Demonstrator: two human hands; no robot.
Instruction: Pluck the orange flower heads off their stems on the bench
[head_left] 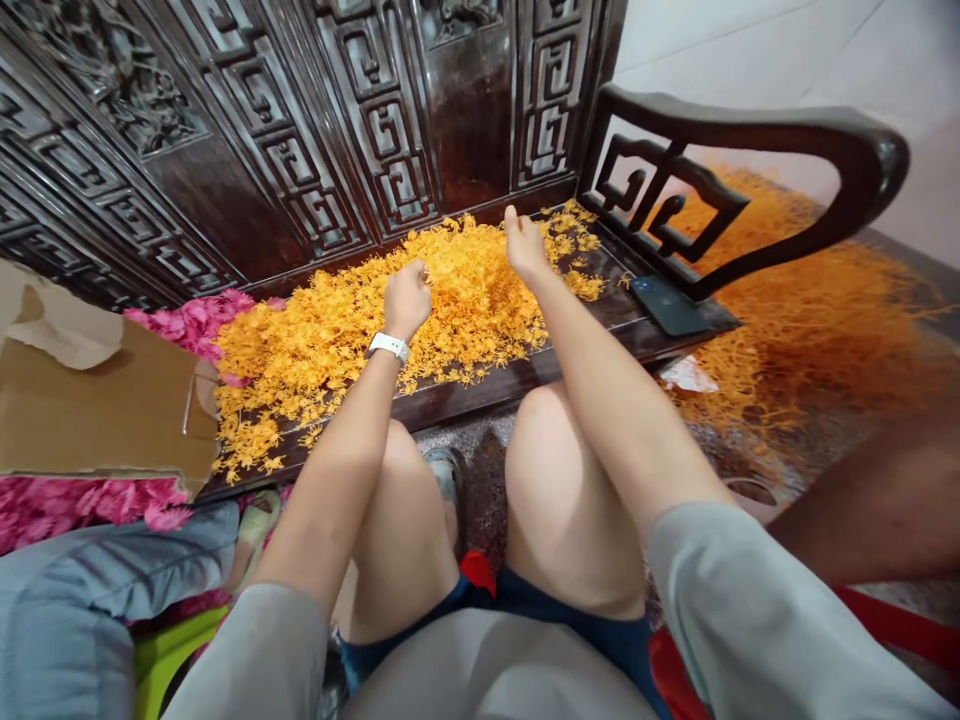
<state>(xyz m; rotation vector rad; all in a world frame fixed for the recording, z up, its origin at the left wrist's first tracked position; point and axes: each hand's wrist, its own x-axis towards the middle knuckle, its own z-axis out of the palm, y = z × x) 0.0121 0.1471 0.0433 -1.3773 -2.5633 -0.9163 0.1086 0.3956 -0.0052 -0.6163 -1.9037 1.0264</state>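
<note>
A heap of small yellow-orange flower pieces (337, 330) covers the seat of a dark carved wooden bench (480, 385) in front of me. My left hand (407, 297), with a white watch on the wrist, hovers over the middle of the heap with its fingers curled shut; whether it holds any pieces is hidden. My right hand (523, 245) reaches to the heap's far right part, fingers bent down onto the flowers. My bare knees are just below the bench edge.
A dark phone (666, 303) lies on the bench's right end beside the curved armrest (750, 130). Orange stems (810, 320) lie piled on the floor to the right. A cardboard box (97, 400) and pink flowers (191, 320) sit left. Another person's knee (67, 590) is at lower left.
</note>
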